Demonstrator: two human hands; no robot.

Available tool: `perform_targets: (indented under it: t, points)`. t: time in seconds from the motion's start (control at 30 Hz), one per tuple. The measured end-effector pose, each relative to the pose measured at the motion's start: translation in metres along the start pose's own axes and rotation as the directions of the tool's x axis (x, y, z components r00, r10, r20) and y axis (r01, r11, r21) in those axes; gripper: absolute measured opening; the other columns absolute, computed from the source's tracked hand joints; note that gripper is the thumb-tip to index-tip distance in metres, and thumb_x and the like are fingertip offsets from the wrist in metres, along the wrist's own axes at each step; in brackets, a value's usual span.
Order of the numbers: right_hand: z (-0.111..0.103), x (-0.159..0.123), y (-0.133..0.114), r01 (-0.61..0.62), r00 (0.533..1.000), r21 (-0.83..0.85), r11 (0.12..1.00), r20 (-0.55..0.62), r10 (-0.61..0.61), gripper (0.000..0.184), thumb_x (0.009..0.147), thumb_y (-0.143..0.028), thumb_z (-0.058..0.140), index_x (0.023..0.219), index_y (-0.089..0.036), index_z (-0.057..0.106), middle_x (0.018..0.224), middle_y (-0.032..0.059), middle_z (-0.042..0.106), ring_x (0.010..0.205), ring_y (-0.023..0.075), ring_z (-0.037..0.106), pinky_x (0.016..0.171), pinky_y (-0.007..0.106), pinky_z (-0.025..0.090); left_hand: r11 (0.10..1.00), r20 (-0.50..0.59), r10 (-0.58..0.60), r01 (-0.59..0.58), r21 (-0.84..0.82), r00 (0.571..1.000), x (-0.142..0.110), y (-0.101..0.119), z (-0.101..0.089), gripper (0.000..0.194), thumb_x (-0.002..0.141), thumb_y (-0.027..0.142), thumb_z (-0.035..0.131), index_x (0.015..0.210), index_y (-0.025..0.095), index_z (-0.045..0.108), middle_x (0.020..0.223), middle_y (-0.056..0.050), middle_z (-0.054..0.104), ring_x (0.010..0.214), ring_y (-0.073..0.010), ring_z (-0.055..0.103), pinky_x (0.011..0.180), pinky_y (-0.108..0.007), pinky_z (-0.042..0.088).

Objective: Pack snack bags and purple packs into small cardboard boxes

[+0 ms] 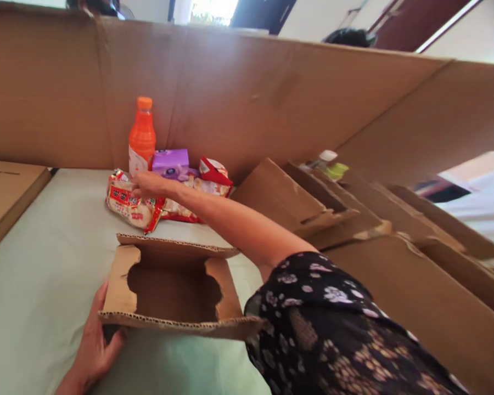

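Note:
My left hand (pixel 95 340) grips the near left corner of an open cardboard box (pixel 119 285) with torn flaps, standing on a pale green table (pixel 45 263). My right hand (pixel 148 184) reaches far across, fingers curled down onto a red and white snack packet (pixel 127 206). Behind it stand an orange drink bottle (pixel 142 137) and a purple box (pixel 170 162). A second red and white packet (pixel 212 178) lies to the right of my hand. My floral sleeve (pixel 333 329) fills the lower right.
A tall cardboard wall (pixel 251 93) closes the back of the table. Flattened cardboard boxes (pixel 313 203) are stacked at the right, with a small bottle (pixel 325 159) behind them. Another flat carton (pixel 4 192) lies at the left edge.

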State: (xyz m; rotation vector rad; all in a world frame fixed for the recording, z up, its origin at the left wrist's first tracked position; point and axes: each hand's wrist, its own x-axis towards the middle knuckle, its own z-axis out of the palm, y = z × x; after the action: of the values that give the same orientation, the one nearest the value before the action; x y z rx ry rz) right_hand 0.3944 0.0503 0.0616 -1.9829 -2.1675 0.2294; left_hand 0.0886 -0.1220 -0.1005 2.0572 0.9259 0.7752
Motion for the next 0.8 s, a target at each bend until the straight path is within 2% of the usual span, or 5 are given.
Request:
perform_targets:
  t: [0.2,0.37,0.43,0.63,0.8]
  points:
    - [-0.069,-0.094,0.02,0.011,0.893,0.064,0.998,-0.45,0.019,0.02,0.099,-0.021,0.057,0.089,-0.013,0.073,0.081,-0.0005,0.07,0.075,0.01,0.061,0.071,0.023,0.046,0.99,-0.077,-0.016,0.005,-0.142,0.997,0.009,0.007,-0.012,0.069,0.092,0.037,0.056,0.156,0.024,0.034,0.159,-0.013,0.043,0.145,-0.0376,0.044,0.119,-0.057,0.041]
    - [-0.117,-0.207,0.013,0.196,0.352,0.101,0.975,-0.936,0.026,0.029,0.101,-0.044,0.058,0.093,-0.02,0.072,0.07,-0.0011,0.063,0.062,0.0117,0.057,0.06,0.025,0.049,0.945,-0.36,0.207,-0.282,-0.169,0.91,0.02,0.072,-0.048,0.058,0.09,0.03,0.062,0.146,0.036,0.049,0.152,-0.001,0.052,0.144,-0.0333,0.045,0.123,-0.058,0.035]
    - [-0.113,-0.239,-0.001,0.188,0.247,0.082,0.979,-0.968,0.034,0.033,0.1,-0.051,0.057,0.092,-0.023,0.072,0.068,-0.0001,0.063,0.061,0.0147,0.059,0.059,0.028,0.05,0.895,-0.285,0.42,-0.445,-0.026,0.861,0.03,0.108,-0.063,0.056,0.089,0.026,0.061,0.143,0.038,0.054,0.145,0.0,0.057,0.138,-0.0326,0.051,0.12,-0.059,0.039]
    - [-0.055,-0.257,-0.037,0.349,0.444,0.033,0.936,-0.886,-0.135,0.024,0.104,-0.032,0.053,0.1,-0.024,0.074,0.086,0.0029,0.07,0.077,0.0143,0.066,0.071,0.028,0.055,0.666,0.479,0.465,-0.65,0.366,0.745,0.078,0.169,-0.076,0.043,0.089,0.04,0.061,0.127,0.022,0.066,0.117,-0.011,0.073,0.113,-0.0304,0.067,0.104,-0.047,0.051]
    - [-0.046,-0.264,-0.026,0.304,0.627,-0.142,0.942,-0.715,-0.31,0.027,0.103,-0.025,0.049,0.094,-0.021,0.074,0.082,0.0031,0.067,0.07,0.0138,0.06,0.065,0.026,0.049,0.579,0.569,0.358,-0.654,0.487,0.74,0.089,0.172,-0.078,0.035,0.082,0.041,0.064,0.109,0.021,0.071,0.097,-0.01,0.074,0.1,-0.031,0.068,0.105,-0.051,0.048]
